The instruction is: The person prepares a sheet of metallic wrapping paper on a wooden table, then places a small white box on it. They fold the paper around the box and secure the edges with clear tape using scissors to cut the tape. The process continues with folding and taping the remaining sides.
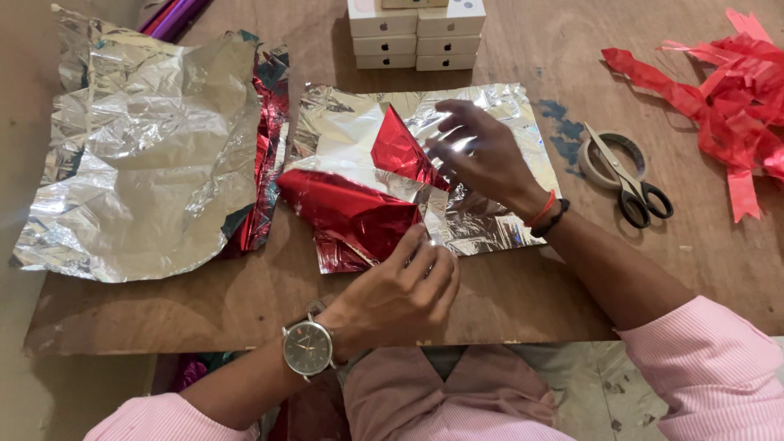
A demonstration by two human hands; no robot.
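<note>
A crumpled silver foil sheet (139,155) is seen spread at the left of the wooden counter (245,302), with red foil (265,163) showing from beneath its right edge. Just beside it, at the counter's middle, a second foil sheet (482,220) (silver inside, red outside) is being folded over something hidden from view. Its near red flap (347,216) is pinched at the edge by the left hand (400,290), whose grip is closed on the foil, a wristwatch (307,348) worn below it. The right hand (482,151), its grip open and fingers spread, is laid flat on the sheet beside an upturned red corner (400,151). Small white boxes (416,33) are stacked at the far edge. Further right, scissors (633,184) are rested across a tape roll (600,159), and red ribbon (719,90) is heaped at the far right.
</note>
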